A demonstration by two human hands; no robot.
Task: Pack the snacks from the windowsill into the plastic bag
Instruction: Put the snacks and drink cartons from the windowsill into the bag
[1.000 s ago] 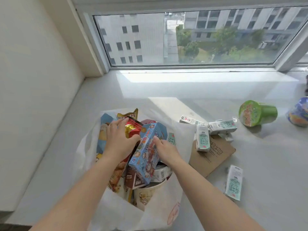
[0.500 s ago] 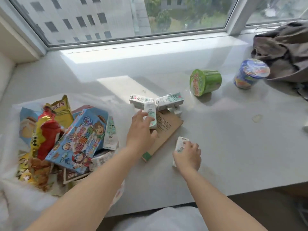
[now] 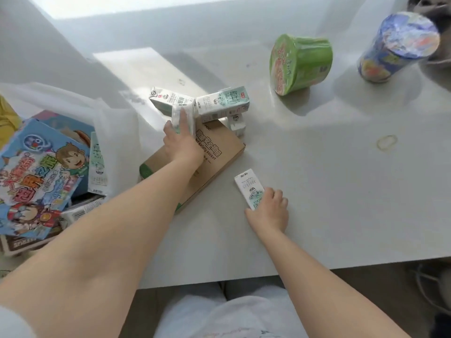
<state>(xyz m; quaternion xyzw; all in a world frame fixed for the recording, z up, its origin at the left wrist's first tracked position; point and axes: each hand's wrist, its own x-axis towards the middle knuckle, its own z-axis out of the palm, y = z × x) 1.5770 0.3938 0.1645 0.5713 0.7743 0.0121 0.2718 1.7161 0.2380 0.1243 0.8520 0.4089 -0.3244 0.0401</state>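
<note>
The white plastic bag [image 3: 114, 123] lies open at the left, stuffed with snacks, a blue cartoon box [image 3: 41, 172] on top. My left hand [image 3: 181, 142] closes around a small milk carton [image 3: 181, 115] that stands against two more cartons [image 3: 222, 103] on a flat brown cardboard box [image 3: 214, 157]. My right hand [image 3: 269, 211] grips another small milk carton [image 3: 249, 189] lying flat on the grey windowsill [image 3: 341, 191]. A green noodle bowl [image 3: 300, 63] lies on its side at the back; a blue noodle cup [image 3: 395, 45] stands at the far right.
A dark cloth bundle [image 3: 434, 11] sits behind the blue cup at the top right corner. A faint ring stain [image 3: 386, 142] marks the sill. The sill's front edge runs just above my lap, with dark floor and cables at the lower right.
Both hands left the bag and reached right. The left hand went onto the carton pile, the right hand onto the lone carton. The view dropped lower and closer.
</note>
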